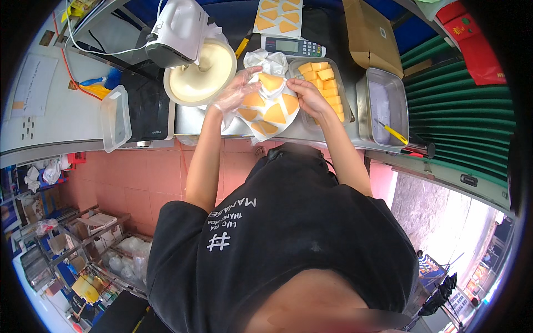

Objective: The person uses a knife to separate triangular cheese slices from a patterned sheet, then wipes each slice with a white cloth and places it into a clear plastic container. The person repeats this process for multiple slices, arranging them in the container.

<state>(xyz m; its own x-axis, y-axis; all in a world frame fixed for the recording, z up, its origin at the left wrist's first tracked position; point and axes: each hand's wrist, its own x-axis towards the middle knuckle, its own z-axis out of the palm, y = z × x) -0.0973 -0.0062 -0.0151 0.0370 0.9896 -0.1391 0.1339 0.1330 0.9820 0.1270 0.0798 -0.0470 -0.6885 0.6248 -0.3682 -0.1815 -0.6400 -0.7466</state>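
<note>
My left hand (pixel 239 91), in a clear plastic glove, and my bare right hand (pixel 308 95) hold opposite sides of a small white-wrapped piece with an orange wedge-shaped print (pixel 271 82). Its exact material cannot be told. Beneath it lies a white sheet with orange wedge prints (pixel 275 113) near the counter's front edge. Crumpled white wrapping (pixel 266 61) sits just behind my hands. To the right stands a clear plastic container (pixel 342 89) holding several yellow-orange blocks (pixel 330 92), partly behind my right wrist. A bowl of pale cream mixture (pixel 200 79) is left of my gloved hand.
A white hand mixer (pixel 179 31) stands over the bowl. Behind are a digital scale (pixel 312 48), more printed wedges (pixel 278 17) and a yellow-handled cutter (pixel 242 47). At right, a metal tray (pixel 381 93) holds a yellow-handled knife (pixel 395 134); an empty plastic tub (pixel 116 118) stands left.
</note>
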